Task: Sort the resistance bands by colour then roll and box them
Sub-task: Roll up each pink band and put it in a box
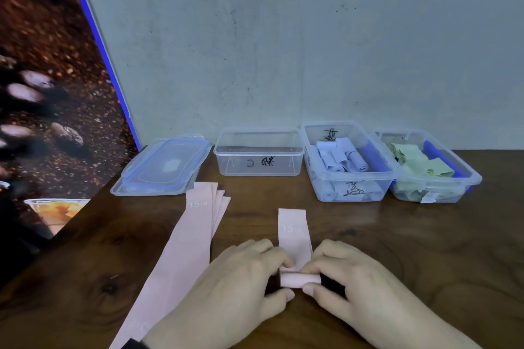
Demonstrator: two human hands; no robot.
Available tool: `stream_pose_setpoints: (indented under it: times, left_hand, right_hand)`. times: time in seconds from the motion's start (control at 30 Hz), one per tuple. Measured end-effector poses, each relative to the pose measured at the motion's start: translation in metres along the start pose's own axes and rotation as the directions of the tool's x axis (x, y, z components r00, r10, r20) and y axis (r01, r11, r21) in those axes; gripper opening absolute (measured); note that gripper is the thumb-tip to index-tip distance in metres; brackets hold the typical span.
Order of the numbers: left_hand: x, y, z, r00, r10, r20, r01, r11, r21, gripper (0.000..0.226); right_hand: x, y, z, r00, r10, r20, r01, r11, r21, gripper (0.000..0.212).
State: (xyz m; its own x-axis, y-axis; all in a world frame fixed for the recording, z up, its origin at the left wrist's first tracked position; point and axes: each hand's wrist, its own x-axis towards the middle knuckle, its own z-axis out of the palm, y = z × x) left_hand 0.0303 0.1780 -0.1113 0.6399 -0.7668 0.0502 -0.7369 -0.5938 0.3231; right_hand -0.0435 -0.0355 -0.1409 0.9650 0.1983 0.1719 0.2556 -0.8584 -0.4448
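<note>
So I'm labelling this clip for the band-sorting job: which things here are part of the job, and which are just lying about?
Part of the job:
- pink band being rolled by left hand and right hand
- stack of flat pink bands
- empty box
- box of blue rolls
- box of green rolls
- lids

Lying about:
- poster on the left

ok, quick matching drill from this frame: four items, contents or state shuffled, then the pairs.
Items:
1. middle box
2. box right of it
3. far right box
4. pink band in hands

States:
A. holds green bands
B. partly rolled at its near end
C. holds nothing
D. holds pale blue rolls

Pairs: 1-C, 2-D, 3-A, 4-B
</note>
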Motion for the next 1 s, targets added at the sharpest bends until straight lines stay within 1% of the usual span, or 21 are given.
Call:
stream_pose_setpoints:
  times: [0.13, 0.23, 0.37, 0.43, 0.47, 0.5, 0.53, 0.6, 0.63, 0.73, 0.77, 0.87, 0.9, 0.97, 1.0]
  left_hand:
    - [0.002, 0.0, 0.001, 1.0, -0.003, -0.005, 0.003, 1.0, 0.012, 0.026]
    - [0.002, -0.002, 0.001, 1.0, -0.01, 0.002, 0.01, 1.0, 0.015, 0.028]
    - [0.005, -0.001, -0.002, 0.999, -0.01, 0.03, 0.01, 1.0, 0.016, 0.033]
    - [0.005, -0.001, -0.003, 0.999, -0.019, 0.037, 0.019, 1.0, 0.011, 0.033]
    - [0.006, 0.0, -0.003, 0.999, -0.02, 0.034, 0.02, 1.0, 0.021, 0.032]
    - [0.007, -0.001, -0.003, 0.999, -0.019, 0.036, 0.018, 1.0, 0.025, 0.031]
    - [0.007, -0.002, -0.003, 0.999, -0.021, 0.043, 0.02, 1.0, 0.017, 0.031]
    - [0.009, -0.003, -0.003, 0.998, -0.022, 0.06, 0.022, 1.0, 0.01, 0.033]
    - [0.01, -0.004, -0.003, 0.997, -0.022, 0.072, 0.02, 1.0, 0.02, 0.034]
    - [0.014, -0.004, -0.003, 0.994, -0.016, 0.104, 0.011, 0.999, 0.049, 0.037]
    - [0.015, -0.005, -0.003, 0.993, -0.014, 0.114, 0.008, 0.999, 0.053, 0.039]
    - [0.017, -0.006, -0.003, 0.988, -0.013, 0.154, 0.005, 0.999, 0.048, 0.039]
    - [0.019, -0.006, -0.003, 0.987, -0.015, 0.161, 0.007, 0.999, 0.05, 0.038]
    - [0.021, -0.008, -0.003, 0.987, -0.005, 0.163, -0.005, 0.998, 0.063, 0.038]
    - [0.021, -0.01, -0.003, 0.986, -0.003, 0.168, -0.009, 0.998, 0.067, 0.039]
  right_hand:
    - [0.002, 0.001, 0.002, 1.0, 0.023, -0.005, -0.023, 1.0, -0.009, 0.047]
    - [0.004, 0.002, 0.002, 0.999, 0.048, 0.015, -0.048, 0.999, -0.015, 0.05]
    - [0.006, 0.002, 0.003, 0.999, 0.033, 0.005, -0.032, 0.999, -0.033, 0.038]
    - [0.004, 0.006, 0.006, 0.999, 0.028, -0.018, -0.029, 0.998, -0.051, 0.029]
    - [0.005, 0.007, 0.007, 0.999, 0.003, -0.041, -0.005, 0.998, -0.062, 0.028]
    - [0.006, 0.006, 0.005, 0.999, 0.008, -0.035, -0.01, 0.998, -0.055, 0.032]
    - [0.007, 0.005, 0.006, 0.999, -0.003, -0.036, 0.002, 0.999, -0.043, 0.039]
    - [0.007, 0.006, 0.003, 1.0, 0.021, -0.008, -0.021, 0.999, -0.027, 0.055]
    - [0.007, 0.005, 0.0, 0.999, 0.039, 0.01, -0.038, 0.999, -0.035, 0.058]
    - [0.011, 0.004, -0.002, 0.998, 0.046, 0.04, -0.044, 0.998, -0.044, 0.051]
    - [0.011, 0.0, -0.003, 0.996, 0.058, 0.064, -0.055, 0.997, -0.046, 0.054]
    - [0.013, 0.002, -0.003, 0.994, 0.083, 0.07, -0.083, 0.997, -0.002, 0.074]
    - [0.013, 0.003, -0.007, 0.996, 0.065, 0.064, -0.065, 0.998, -0.001, 0.073]
    - [0.021, 0.002, 0.004, 0.996, 0.054, 0.075, -0.052, 0.998, -0.03, 0.056]
    - [0.025, 0.0, 0.006, 0.997, 0.078, 0.029, -0.078, 0.997, -0.014, 0.053]
